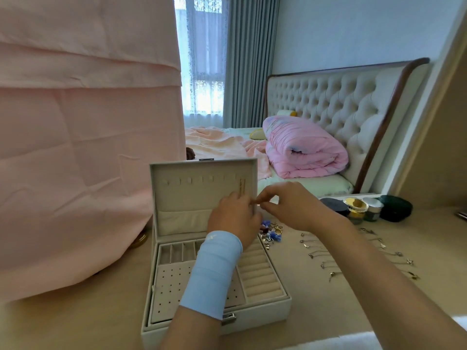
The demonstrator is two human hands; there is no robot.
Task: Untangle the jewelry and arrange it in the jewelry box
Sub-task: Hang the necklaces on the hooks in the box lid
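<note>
A white jewelry box (265,309) stands open on the table, its lid (177,190) upright with a row of hooks. One gold chain (242,189) hangs at the lid's right side. My left hand (233,218), with a blue wrist sleeve, is raised in front of the lid. My right hand (290,205) meets it, and both pinch something small and thin between the fingertips; what it is I cannot make out. A pile of rings and blue earrings (273,232) lies right of the box. Several necklaces (353,253) lie spread in rows further right.
Small jars and round tins (358,207) stand at the back right of the table. A pink cloth (75,147) hangs over something at the left, close to the box. A bed with a rolled pink quilt (303,147) lies behind.
</note>
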